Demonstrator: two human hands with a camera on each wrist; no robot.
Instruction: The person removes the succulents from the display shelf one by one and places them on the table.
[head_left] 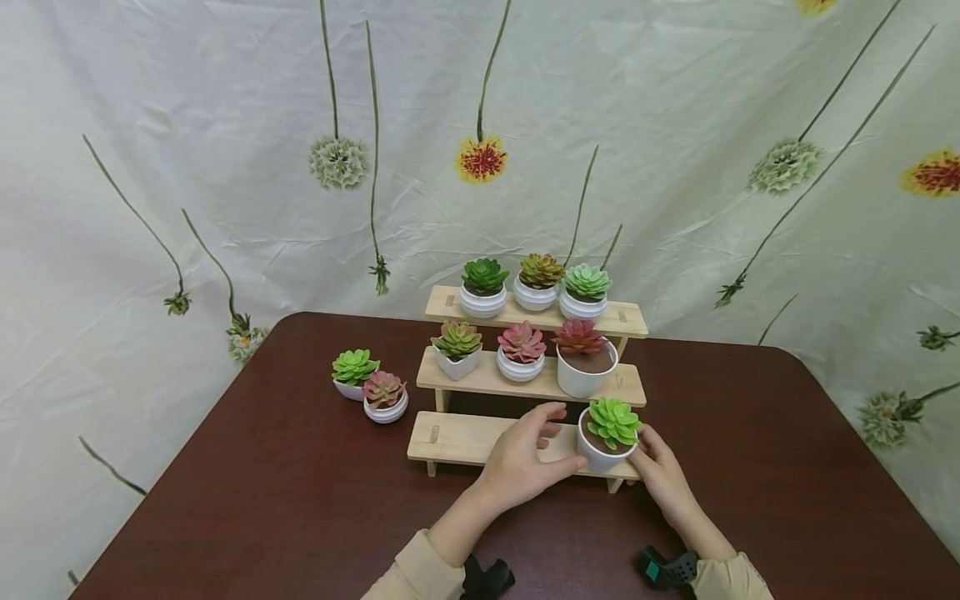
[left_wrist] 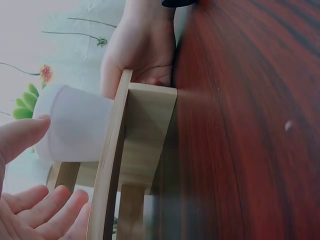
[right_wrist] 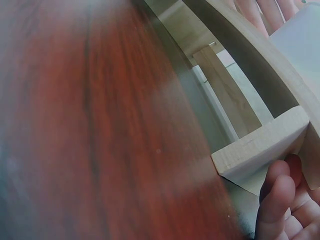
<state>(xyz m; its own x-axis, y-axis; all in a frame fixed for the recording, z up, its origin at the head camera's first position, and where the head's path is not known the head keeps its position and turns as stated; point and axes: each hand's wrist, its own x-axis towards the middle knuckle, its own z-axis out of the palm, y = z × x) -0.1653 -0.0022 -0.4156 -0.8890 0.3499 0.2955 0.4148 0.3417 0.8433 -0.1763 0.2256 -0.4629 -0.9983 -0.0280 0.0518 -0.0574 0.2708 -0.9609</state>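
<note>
The white pot with the bright green succulent (head_left: 600, 460) stands upright near the right end of the stand's lowest tier (head_left: 457, 439), its base seemingly borne by the board, so the hands need not carry its weight. The left hand (head_left: 519, 463) flanks it with fingers spread and loosely bent, gripping nothing; the thumb lies at the pot's wall, probably to steady or nudge it. The right hand (head_left: 663, 482) reaches round the opposite side at the board's end, some fingers curled below board level by the stand's leg (right_wrist: 260, 150); whether they grip pot or wood, I cannot tell. The tiers step upward toward the back, which likely keeps the six pots behind (head_left: 520, 367) visible over those in front. Two small pots (head_left: 386, 413) sit apart on the desk (head_left: 247, 500), left of the stand.
</note>
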